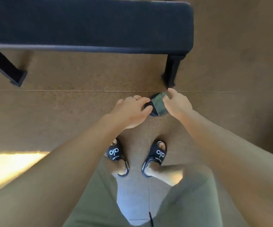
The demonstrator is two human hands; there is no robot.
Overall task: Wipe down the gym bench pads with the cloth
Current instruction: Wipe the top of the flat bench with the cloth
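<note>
A flat black bench pad (pixel 86 25) fills the top of the view, its right end near the upper middle. In front of it, above the floor, I hold a small folded grey-green cloth (pixel 158 105) with a dark edge between both hands. My left hand (pixel 132 110) pinches its left side, and my right hand (pixel 178 104) grips its right side from above. Both hands hang below the pad's near edge, close to the bench's right leg. Part of the cloth is hidden by my fingers.
The bench's black right leg (pixel 172 71) stands just beyond my hands, and a slanted black foot (pixel 6 68) lies at the left. Brown cork-like floor tiles (pixel 76 112) run all around. My feet in black slides (pixel 155 156) stand below. Sunlight falls at the lower left.
</note>
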